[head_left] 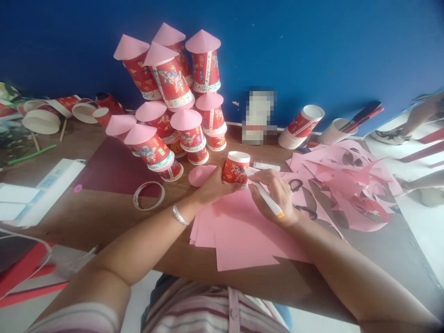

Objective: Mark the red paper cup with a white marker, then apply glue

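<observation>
My left hand grips a red patterned paper cup with a white rim, tilted slightly above the pink paper sheets. In my right hand is a white marker with an orange end, its tip close to the cup's right side. Whether the tip touches the cup I cannot tell. A pink paper cone lies just left of the cup, and a white tube lies behind my right hand. Dark-handled scissors rest on pink paper to the right.
Stacked red cups with pink cone roofs stand along the blue wall. Pink paper scraps cover the right side, near a pen cup and a leaning cup stack. A white ring and white box lie left. Another person's legs show far right.
</observation>
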Demonstrator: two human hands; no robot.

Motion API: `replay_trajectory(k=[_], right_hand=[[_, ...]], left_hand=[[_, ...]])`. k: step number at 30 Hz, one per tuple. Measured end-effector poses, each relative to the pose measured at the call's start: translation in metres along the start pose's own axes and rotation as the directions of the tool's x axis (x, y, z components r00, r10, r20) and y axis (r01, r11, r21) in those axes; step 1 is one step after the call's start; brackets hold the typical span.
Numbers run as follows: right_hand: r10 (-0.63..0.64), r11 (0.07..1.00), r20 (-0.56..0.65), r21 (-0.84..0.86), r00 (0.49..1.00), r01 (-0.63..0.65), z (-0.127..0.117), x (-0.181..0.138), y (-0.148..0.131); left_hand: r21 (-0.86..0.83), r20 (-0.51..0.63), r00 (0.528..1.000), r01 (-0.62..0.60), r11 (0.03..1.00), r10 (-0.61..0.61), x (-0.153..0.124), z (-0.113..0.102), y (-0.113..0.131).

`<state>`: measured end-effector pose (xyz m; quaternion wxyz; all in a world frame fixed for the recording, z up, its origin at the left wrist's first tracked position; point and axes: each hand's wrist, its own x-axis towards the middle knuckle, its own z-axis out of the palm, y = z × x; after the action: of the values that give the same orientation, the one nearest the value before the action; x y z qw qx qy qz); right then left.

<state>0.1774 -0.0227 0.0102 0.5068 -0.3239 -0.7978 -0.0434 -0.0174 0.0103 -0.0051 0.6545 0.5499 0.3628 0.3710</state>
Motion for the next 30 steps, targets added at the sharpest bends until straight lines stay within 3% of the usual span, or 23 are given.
replay_trajectory(k=[30], right_hand=[[-0.034,0.999,0.025,0.015,0.999,0.034,0.0006,0.0004,0.0016]], left_hand=[[-0.018,-0.008,1.0,0.004,1.0,-0.004,0.0005,-0.0019,-0.0071]])
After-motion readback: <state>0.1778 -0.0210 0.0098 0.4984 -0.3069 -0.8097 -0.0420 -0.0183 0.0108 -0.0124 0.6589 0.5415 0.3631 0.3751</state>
